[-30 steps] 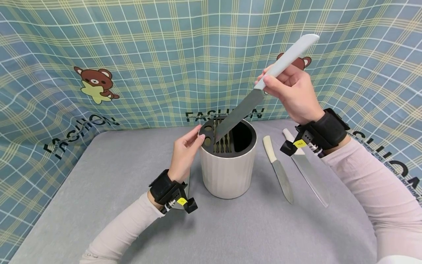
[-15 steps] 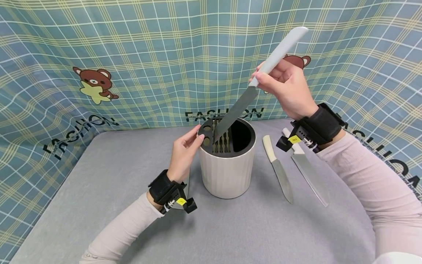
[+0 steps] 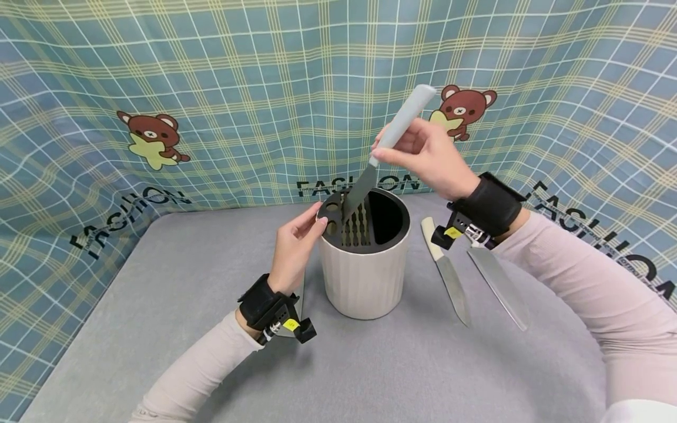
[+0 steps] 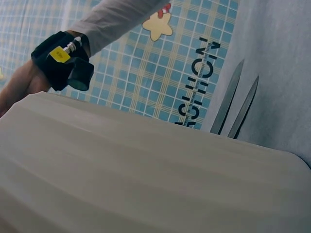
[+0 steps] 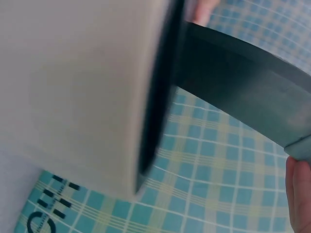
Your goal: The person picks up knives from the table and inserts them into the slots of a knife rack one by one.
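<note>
A white-handled knife [image 3: 361,189] slants down to the black slotted top of a ribbed white knife holder [image 3: 365,288]. My right hand [image 3: 431,158] pinches the knife's handle near the blade, between thumb and fingers. In the right wrist view the broad blade [image 5: 243,80] runs behind the holder's dark rim, which hides its tip. At the holder's left edge, my left hand [image 3: 293,249] grips the rim, thumb on top beside the round holes. The pale holder wall [image 4: 121,165] fills the lower left wrist view.
Right of the holder lie a cream-handled knife [image 3: 452,288] and a wider knife [image 3: 499,288], its handle hidden behind my right wrist. Part of another flat blade [image 3: 299,302] shows beside my left wrist. A plaid curtain [image 3: 254,106] rises behind the grey table [image 3: 174,282].
My right hand has moved left and down with the knife, which now stands steeper, with less blade showing above the slots. My left hand has stayed at the rim.
</note>
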